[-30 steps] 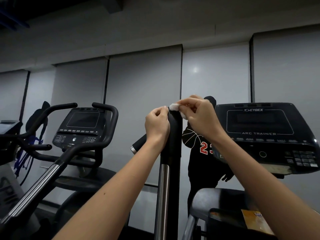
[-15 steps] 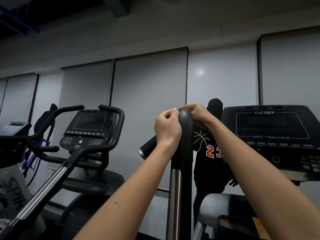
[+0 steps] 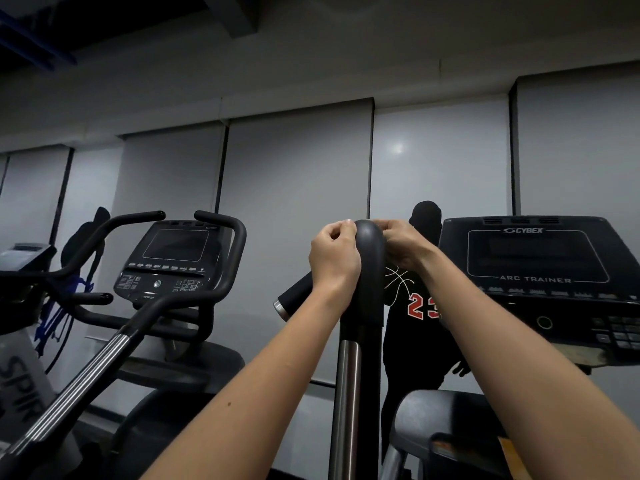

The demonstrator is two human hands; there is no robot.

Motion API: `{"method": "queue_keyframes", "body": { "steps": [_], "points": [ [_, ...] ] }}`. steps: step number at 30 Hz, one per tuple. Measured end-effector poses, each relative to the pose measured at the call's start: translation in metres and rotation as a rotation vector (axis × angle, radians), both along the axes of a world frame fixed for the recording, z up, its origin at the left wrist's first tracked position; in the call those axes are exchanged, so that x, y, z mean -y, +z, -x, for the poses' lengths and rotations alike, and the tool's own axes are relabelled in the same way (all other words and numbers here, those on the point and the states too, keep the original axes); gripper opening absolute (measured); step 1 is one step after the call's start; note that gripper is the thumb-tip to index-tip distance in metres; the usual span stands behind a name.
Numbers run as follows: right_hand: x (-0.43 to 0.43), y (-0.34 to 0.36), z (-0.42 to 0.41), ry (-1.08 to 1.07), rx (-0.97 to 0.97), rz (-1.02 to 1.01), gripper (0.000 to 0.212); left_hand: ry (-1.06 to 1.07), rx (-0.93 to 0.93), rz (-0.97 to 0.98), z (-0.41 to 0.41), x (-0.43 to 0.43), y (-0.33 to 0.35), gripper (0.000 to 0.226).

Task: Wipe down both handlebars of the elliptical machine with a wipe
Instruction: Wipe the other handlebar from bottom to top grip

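— Two hands on it?
— Both. The handlebar (image 3: 370, 271) stands upright mid-frame, left of the console (image 3: 535, 258), long axis vertical, rounded black end pointing up. The left hand (image 3: 334, 259) curls against its left side and the right hand (image 3: 403, 244) curls behind its top. Whether either pinches anything, I cannot tell.

Upright handlebar (image 3: 370, 271), black grip over steel tube
It stands near vertical, its matte black grip ending in a rounded cap; the left hand (image 3: 334, 258) and right hand (image 3: 403, 244) curl against that cap from either side.
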State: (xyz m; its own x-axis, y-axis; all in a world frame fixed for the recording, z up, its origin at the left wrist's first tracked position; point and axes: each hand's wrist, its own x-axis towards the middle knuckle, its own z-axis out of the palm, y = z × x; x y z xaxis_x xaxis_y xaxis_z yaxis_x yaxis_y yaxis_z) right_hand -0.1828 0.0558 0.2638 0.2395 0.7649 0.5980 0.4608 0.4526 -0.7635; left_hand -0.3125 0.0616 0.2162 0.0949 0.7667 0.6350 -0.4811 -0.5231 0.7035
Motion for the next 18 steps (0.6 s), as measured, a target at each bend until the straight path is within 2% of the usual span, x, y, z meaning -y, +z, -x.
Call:
{"method": "queue_keyframes", "body": {
  "steps": [2,5,7,12,18],
  "points": [
    [0.008,0.010,0.001,0.053,0.047,-0.045,0.015,-0.060,-0.002,0.037,0.000,-0.001,0.001,0.022],
    [0.026,0.022,0.011,-0.001,0.251,-0.043,0.018,-0.230,0.007,0.112,0.005,-0.005,0.005,0.016],
    [0.039,0.024,0.020,-0.038,0.357,-0.045,0.014,-0.354,0.044,0.159,0.011,-0.009,0.010,0.025],
    [0.063,0.023,0.035,-0.092,0.518,-0.055,0.014,-0.210,0.022,0.012,0.021,-0.026,0.025,0.048],
    [0.057,0.018,0.039,-0.234,0.254,-0.248,0.047,-0.283,-0.142,-0.161,0.028,-0.027,0.041,0.059]
  ]
}}
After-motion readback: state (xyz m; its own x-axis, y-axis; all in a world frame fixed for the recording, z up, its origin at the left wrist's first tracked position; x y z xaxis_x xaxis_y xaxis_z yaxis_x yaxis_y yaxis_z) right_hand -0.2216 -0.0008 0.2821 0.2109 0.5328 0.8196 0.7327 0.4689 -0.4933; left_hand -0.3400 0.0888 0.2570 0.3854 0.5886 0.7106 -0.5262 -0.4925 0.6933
